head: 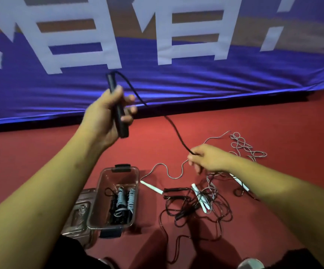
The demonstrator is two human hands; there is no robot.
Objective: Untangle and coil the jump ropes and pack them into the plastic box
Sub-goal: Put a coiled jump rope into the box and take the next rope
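Both hands (107, 111) on black rope (176, 133)

A sports hall or gym — red court-style floor (273, 123), a big blue banner (196, 84) with white lettering along its edge, jump ropes (201, 194) strewn about.
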